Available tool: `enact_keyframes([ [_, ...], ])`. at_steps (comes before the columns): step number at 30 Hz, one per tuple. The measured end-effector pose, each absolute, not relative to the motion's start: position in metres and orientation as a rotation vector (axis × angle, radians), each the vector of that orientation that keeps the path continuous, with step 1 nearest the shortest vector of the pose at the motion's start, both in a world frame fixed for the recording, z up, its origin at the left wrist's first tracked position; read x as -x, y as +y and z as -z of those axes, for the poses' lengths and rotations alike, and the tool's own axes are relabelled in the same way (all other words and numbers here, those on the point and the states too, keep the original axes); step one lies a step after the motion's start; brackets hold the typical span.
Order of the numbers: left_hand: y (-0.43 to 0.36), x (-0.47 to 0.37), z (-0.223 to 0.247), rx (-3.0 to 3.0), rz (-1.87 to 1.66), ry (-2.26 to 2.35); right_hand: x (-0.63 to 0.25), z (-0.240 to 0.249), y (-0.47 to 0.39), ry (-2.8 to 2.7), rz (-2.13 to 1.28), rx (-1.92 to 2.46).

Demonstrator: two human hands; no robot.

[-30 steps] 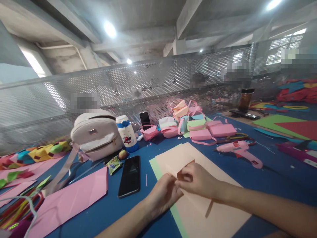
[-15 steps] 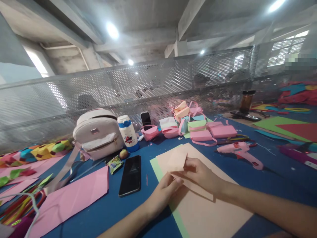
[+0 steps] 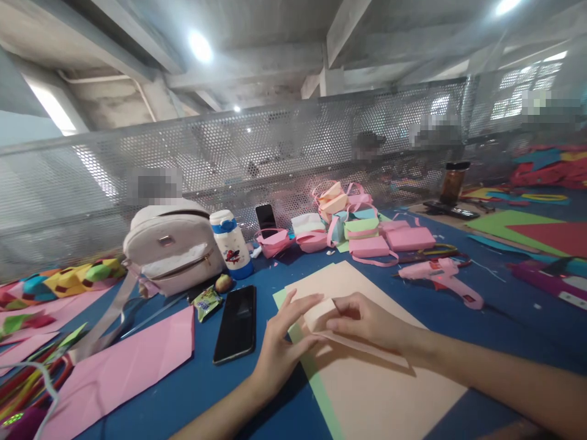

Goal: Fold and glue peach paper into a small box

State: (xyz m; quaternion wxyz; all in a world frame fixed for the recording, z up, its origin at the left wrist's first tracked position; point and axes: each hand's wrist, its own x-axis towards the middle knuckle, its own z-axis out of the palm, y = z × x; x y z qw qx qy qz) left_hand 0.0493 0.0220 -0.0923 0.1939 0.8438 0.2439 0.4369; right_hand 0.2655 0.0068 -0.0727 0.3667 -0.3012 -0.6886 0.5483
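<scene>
- Fingers of the right hand are closed on the right end of a small folded piece of peach paper.
- Thumb and index finger of the left hand are wide apart, straddling the left end of that piece; how firmly they press cannot be told.
- The folded piece is box-like at its left end, with a flat strip running right beneath the right hand.
- Below both hands lies a large peach sheet, with a green sheet showing along its left edge, on the blue table.
- Left of the hands is a dark phone; farther left, a pink sheet.
- Beyond the phone stand a white-and-blue bottle and a pale backpack.
- Far right of the hands lies a pink glue gun, just nearer than small paper bags.
</scene>
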Motion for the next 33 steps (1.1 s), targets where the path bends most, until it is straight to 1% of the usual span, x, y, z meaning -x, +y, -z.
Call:
enact_keyframes([
  [6,0.024,-0.050,0.090,-2.424,-1.331,0.718,-0.270,0.065,0.002,-1.805,-1.465,0.839],
  [10,0.027,-0.048,0.088,-2.605,-1.318,0.623,-0.271,0.061,-0.003,-1.774,-1.435,0.896],
  [15,0.028,-0.046,0.084,-2.811,-1.318,0.530,-0.268,0.057,-0.008,-1.751,-1.415,0.858],
  [20,0.028,-0.046,0.082,-2.818,-1.345,0.575,-0.269,0.058,-0.006,-1.766,-1.382,0.887],
  [28,0.027,-0.047,0.082,-2.768,-1.339,0.622,-0.269,0.058,-0.007,-1.681,-1.510,0.799],
  [33,0.028,-0.046,0.084,-2.752,-1.324,0.641,-0.268,0.060,-0.004,-1.690,-1.491,0.778],
])
